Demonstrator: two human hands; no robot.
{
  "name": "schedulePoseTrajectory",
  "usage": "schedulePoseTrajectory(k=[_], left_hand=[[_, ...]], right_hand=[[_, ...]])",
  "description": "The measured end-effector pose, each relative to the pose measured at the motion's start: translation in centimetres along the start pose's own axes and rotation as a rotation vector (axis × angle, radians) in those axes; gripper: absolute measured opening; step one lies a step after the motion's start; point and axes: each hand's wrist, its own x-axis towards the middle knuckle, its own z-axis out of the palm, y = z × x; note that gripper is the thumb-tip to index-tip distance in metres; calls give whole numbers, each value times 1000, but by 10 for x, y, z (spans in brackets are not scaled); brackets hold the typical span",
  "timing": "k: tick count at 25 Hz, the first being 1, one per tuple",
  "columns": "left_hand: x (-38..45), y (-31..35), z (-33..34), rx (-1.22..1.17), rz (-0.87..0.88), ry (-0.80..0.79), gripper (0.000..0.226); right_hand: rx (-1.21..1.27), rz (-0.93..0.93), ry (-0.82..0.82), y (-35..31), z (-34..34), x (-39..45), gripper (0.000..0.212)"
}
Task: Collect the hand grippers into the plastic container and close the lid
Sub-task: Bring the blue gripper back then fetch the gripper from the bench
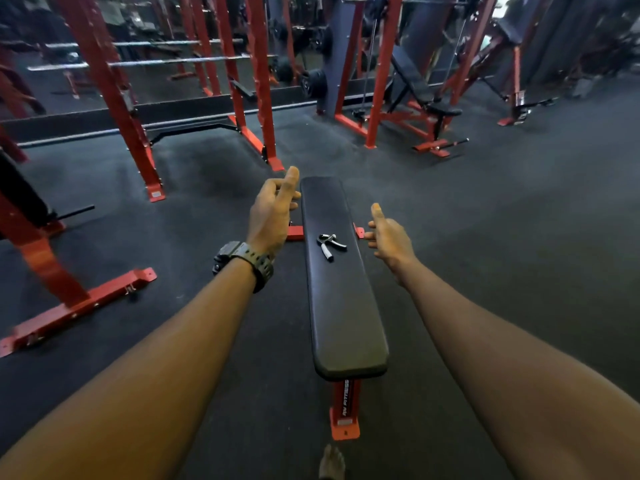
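A hand gripper (330, 245) with grey and black handles and a metal spring lies on the black pad of a flat bench (343, 306). My left hand (273, 209), with a dark watch on its wrist, hovers to the left of the bench, fingers loosely curled and holding nothing. My right hand (389, 237) floats just right of the bench, level with the hand gripper, fingers apart and empty. Neither hand touches the hand gripper. No plastic container is in view.
The bench stands on red legs on a dark rubber floor (519, 237). A red power rack (138, 133) rises at the left, a red incline bench (422, 98) at the back right. A red frame base (76, 306) lies on the floor at the near left.
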Motion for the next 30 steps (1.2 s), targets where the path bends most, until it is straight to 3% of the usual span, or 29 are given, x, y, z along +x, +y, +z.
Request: schedulePoseTrajectory(k=[8,17,23,26,30], left_hand=[[193,-102,57,-4,-150,-54,69],[372,-303,130,-10,-313,-172,63],[447,-425,156,16,-347,-210,64],[465,-458,168,28,-333,-246,65],[471,-488,181,49,-330,-294,67]], right_hand=[[-53,117,-46,33,81,200,95],[-183,273,-33,137,182,396,53],[-326,273,-98,226,268,495,54],[-544,208,-76,266,295,526,55],[-930,176,-71,303,311,534,83]])
